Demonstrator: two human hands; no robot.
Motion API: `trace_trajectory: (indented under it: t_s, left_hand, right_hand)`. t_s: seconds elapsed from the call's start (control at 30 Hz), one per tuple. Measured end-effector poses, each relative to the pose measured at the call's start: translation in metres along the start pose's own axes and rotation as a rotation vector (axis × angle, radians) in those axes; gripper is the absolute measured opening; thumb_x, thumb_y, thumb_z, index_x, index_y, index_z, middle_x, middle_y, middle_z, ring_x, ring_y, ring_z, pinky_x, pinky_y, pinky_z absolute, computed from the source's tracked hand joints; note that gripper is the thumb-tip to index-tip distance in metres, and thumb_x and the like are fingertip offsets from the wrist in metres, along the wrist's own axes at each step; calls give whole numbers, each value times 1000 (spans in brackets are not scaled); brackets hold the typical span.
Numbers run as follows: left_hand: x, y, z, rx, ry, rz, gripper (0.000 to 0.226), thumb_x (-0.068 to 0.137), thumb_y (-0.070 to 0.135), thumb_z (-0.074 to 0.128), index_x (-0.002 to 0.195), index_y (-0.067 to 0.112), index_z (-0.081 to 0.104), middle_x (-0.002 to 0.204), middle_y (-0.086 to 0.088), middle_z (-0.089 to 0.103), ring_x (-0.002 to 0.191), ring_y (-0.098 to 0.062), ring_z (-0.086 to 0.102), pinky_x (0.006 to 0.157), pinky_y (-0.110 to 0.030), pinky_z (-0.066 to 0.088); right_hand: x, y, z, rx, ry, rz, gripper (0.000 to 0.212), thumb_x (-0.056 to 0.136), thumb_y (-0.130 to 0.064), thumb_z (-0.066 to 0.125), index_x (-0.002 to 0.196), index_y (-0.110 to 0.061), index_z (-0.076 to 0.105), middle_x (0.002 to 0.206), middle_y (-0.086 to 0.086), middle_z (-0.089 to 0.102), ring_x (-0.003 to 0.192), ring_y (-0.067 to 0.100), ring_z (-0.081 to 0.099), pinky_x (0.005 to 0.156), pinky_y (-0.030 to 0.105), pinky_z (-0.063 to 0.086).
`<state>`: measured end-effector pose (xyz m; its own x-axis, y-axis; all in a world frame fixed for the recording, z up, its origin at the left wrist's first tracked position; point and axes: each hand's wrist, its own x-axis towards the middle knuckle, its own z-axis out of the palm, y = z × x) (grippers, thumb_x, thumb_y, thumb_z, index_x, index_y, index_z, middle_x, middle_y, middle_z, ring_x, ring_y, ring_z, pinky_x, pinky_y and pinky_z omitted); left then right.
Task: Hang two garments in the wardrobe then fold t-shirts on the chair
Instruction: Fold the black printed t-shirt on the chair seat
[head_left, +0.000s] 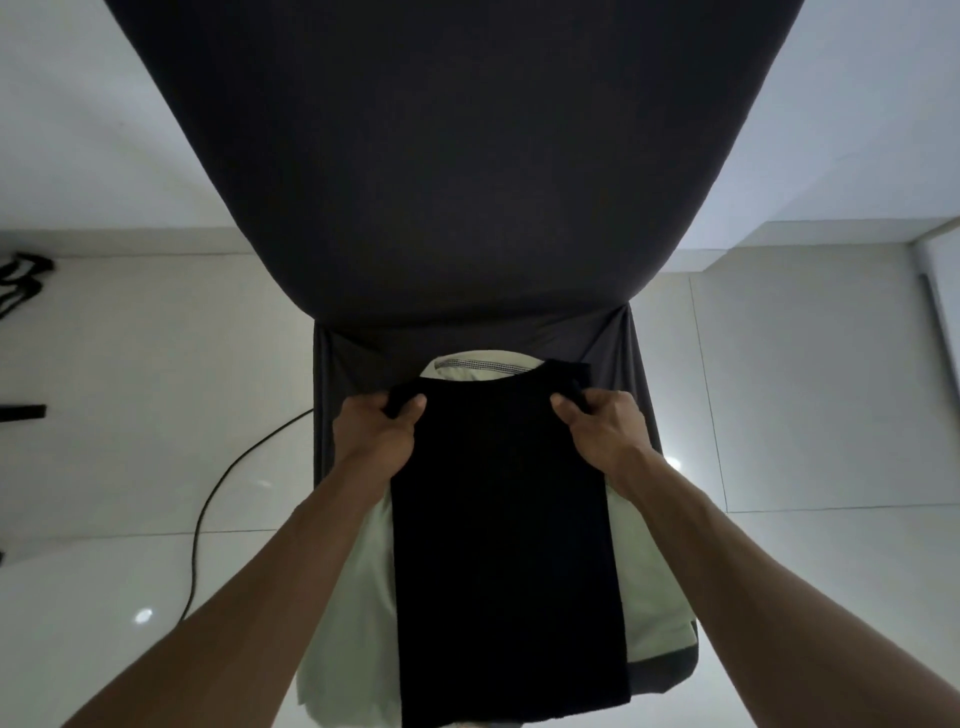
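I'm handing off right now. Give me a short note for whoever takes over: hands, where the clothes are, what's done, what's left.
Left hand pinches the far left corner of the black shirt; right hand pinches the far right corner.
Black shirt lies as a long narrow strip, sides apparently folded in, on top of a pale shirt spread on the chair seat.
Done: side folds, by the look of it. The wardrobe is out of view, so hanging can't be checked.
Left: probably fold the black shirt end to end, then fold the pale one.

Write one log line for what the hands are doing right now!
step: folding black shirt | left hand: grips top corner | right hand: grips other corner | under it: pale shirt on chair
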<state>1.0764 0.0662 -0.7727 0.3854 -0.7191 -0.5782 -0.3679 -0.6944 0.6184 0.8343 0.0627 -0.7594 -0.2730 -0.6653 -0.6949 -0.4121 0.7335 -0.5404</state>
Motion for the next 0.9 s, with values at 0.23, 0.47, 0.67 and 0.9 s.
trace_trajectory:
  t_s: [0.23,0.47,0.67,0.9]
  left_hand:
    - [3,5,6,35,92,49,32,85,43,75,89,11,70,91,-10,73,95,-29,69,87,-38,55]
    - [-46,-3,-1,24,133,136,53,86,35,76,127,14,51,93,6,58,88,-14,57,76,-16,36]
    - [-104,-49,0,38,144,164,43,91,29,72,122,11,49,74,17,54,68,8,49,64,-17,34]
    - [-162,-107,0,91,123,98,37,92,32,69,117,13,50,68,4,61,65,-5,57,58,-13,36]
  right_hand:
    - [10,1,8,52,104,-1,30,89,-50,70,101,-23,73,97,4,71,88,23,69,89,43,58]
    - [-20,9,4,5,154,-48,44,89,-48,71,123,-23,60,117,2,62,105,25,63,94,48,55]
    - [-59,59,-2,7,108,-37,31,86,-46,74,105,-25,62,103,-4,66,93,19,66,88,45,58]
    - [-111,124,-3,-37,-13,23,30,87,-46,73,83,-18,65,84,5,72,80,23,69,78,42,60]
